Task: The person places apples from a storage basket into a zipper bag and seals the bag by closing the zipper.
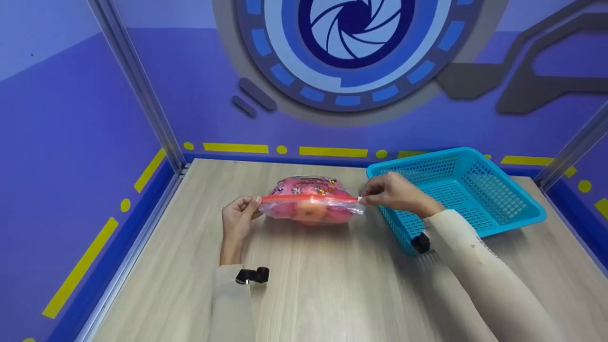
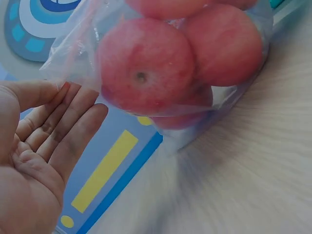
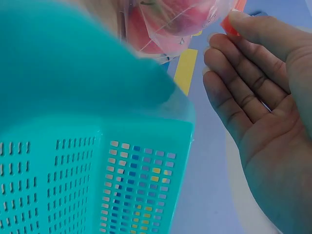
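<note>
Both hands are pinching the ends of a clear zip bag [image 1: 311, 205] full of red apples [image 2: 146, 70], sitting mid-table [image 1: 304, 285]: left hand [image 1: 237, 219] on its left corner, right hand [image 1: 396, 192] on its right. A blue basket [image 1: 517, 216] is sitting just right of it.

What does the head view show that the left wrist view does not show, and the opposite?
Only the head view shows the right hand pinching the bag's orange zip strip, the blue basket beside it, and both sleeves. Only the left wrist view shows the red apples close up, one with its stem pit visible, and the open palm side of the left hand. Both show the clear bag and the wooden table.
</note>
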`<state>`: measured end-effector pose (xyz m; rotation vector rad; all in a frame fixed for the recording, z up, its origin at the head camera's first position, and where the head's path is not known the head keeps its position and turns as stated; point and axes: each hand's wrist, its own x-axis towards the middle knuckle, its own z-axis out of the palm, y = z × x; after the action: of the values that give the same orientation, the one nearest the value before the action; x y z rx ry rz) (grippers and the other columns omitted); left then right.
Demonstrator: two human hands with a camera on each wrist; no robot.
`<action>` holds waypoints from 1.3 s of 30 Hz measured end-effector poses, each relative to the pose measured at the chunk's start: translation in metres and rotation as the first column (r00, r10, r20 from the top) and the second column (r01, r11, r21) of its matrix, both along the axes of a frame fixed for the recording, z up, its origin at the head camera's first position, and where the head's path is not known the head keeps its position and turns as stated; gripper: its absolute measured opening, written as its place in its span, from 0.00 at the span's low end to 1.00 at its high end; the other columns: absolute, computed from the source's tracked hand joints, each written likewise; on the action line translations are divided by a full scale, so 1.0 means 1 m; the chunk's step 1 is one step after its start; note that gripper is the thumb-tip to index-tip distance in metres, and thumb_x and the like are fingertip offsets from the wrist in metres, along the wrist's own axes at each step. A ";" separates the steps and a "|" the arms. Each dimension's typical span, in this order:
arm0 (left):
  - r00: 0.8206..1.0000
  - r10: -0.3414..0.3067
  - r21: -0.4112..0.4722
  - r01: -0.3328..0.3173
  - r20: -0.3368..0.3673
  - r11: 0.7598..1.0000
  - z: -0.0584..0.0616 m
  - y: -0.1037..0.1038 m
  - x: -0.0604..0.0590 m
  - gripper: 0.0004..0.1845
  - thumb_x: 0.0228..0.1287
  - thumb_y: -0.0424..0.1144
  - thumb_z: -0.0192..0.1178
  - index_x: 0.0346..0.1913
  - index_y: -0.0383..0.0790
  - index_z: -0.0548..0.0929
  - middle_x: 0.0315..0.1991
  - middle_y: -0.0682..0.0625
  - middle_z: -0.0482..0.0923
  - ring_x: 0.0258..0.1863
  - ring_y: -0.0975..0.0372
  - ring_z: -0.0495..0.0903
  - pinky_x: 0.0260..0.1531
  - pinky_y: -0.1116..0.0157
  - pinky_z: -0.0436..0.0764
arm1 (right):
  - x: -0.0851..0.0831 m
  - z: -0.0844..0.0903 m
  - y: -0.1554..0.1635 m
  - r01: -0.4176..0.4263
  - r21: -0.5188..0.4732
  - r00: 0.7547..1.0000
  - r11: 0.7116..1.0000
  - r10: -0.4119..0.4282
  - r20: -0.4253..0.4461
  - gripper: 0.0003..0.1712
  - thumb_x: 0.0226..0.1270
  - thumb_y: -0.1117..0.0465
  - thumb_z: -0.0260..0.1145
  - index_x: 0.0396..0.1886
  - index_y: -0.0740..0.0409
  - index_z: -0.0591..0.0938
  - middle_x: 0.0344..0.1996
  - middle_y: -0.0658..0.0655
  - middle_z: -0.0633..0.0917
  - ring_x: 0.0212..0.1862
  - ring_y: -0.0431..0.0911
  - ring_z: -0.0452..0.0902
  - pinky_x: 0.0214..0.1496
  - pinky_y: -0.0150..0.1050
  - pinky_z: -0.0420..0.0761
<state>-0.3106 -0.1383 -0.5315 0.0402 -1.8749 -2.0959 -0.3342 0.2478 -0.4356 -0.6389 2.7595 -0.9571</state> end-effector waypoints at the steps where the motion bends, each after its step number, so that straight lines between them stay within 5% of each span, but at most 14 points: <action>1: 1.000 0.008 0.010 -0.008 0.002 1.000 -0.001 0.000 -0.001 0.06 0.73 0.28 0.67 0.39 0.25 0.87 0.34 0.40 0.88 0.33 0.60 0.90 0.37 0.64 0.90 | -0.001 0.000 -0.002 0.003 0.001 1.000 1.000 -0.003 0.000 0.04 0.69 0.60 0.78 0.41 0.54 0.93 0.36 0.49 0.90 0.37 0.49 0.80 0.41 0.41 0.86; 9: 0.999 0.048 0.076 -0.048 0.007 0.996 -0.012 0.007 -0.015 0.06 0.72 0.26 0.67 0.40 0.22 0.86 0.33 0.41 0.88 0.31 0.62 0.89 0.35 0.66 0.89 | -0.015 0.003 -0.013 0.021 0.045 0.997 0.999 -0.018 -0.074 0.05 0.69 0.64 0.77 0.42 0.58 0.93 0.37 0.53 0.90 0.37 0.49 0.80 0.43 0.45 0.89; 14: 1.000 -0.006 0.083 0.008 -0.021 0.997 -0.015 0.008 -0.027 0.09 0.73 0.27 0.67 0.43 0.18 0.84 0.34 0.42 0.88 0.32 0.63 0.89 0.38 0.65 0.89 | -0.017 0.001 -0.010 -0.005 0.051 0.995 0.999 0.010 -0.097 0.05 0.69 0.65 0.77 0.42 0.59 0.92 0.38 0.54 0.91 0.36 0.47 0.81 0.43 0.45 0.89; 17: 0.998 -0.066 0.054 0.067 -0.018 0.996 -0.013 0.004 -0.024 0.09 0.72 0.27 0.67 0.42 0.18 0.85 0.32 0.42 0.88 0.31 0.63 0.89 0.38 0.64 0.90 | -0.014 -0.002 -0.004 -0.019 0.061 0.997 0.998 0.024 -0.068 0.04 0.69 0.64 0.77 0.41 0.58 0.93 0.35 0.52 0.90 0.34 0.46 0.80 0.42 0.44 0.88; 24: 0.983 -0.182 -0.141 0.182 0.010 0.973 0.005 -0.015 -0.009 0.06 0.71 0.30 0.69 0.37 0.27 0.89 0.32 0.41 0.88 0.31 0.59 0.89 0.37 0.65 0.90 | -0.003 0.000 -0.001 -0.065 0.131 0.997 0.989 0.060 0.043 0.02 0.65 0.63 0.80 0.36 0.55 0.93 0.32 0.49 0.89 0.34 0.47 0.79 0.42 0.42 0.88; 33: 0.928 -0.352 -0.303 0.373 0.123 0.877 0.025 -0.042 0.008 0.09 0.71 0.35 0.71 0.38 0.30 0.90 0.35 0.40 0.89 0.35 0.52 0.91 0.41 0.58 0.90 | 0.012 0.002 -0.017 -0.116 0.253 0.991 0.960 0.097 0.088 0.04 0.62 0.65 0.82 0.32 0.54 0.92 0.27 0.47 0.87 0.31 0.46 0.77 0.37 0.39 0.88; 39: 0.939 -0.334 -0.323 0.343 0.087 0.882 0.044 -0.042 0.009 0.10 0.71 0.38 0.72 0.38 0.31 0.91 0.37 0.41 0.90 0.37 0.50 0.91 0.42 0.59 0.90 | 0.015 0.004 -0.019 -0.122 0.181 0.992 0.976 0.113 0.062 0.06 0.64 0.63 0.81 0.40 0.55 0.94 0.33 0.48 0.90 0.34 0.44 0.83 0.41 0.41 0.90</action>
<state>-0.3012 -0.1803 -0.4873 -0.3658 -2.3744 -1.9508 -0.3187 0.2284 -0.4320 -0.7263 2.6891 -0.6745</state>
